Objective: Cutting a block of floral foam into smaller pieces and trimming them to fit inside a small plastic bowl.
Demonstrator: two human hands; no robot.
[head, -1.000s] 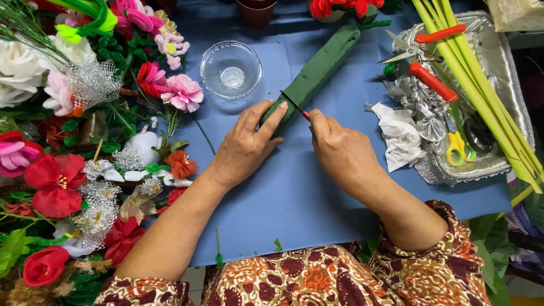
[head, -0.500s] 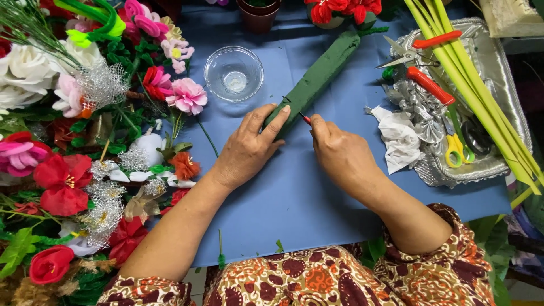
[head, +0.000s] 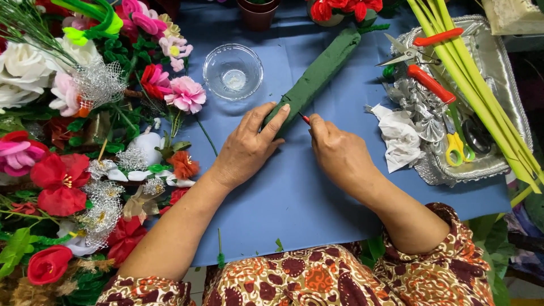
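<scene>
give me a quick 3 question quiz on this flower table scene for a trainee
1. True or false: the left hand rests on the near end of the green foam block.
2. Which lies on the silver tray? A) yellow-handled scissors B) glass bowl C) pink flower
3. What does the right hand pinch at the block's end?

Key
1. True
2. A
3. A thin tool with a red handle; its tip is hidden.
</scene>
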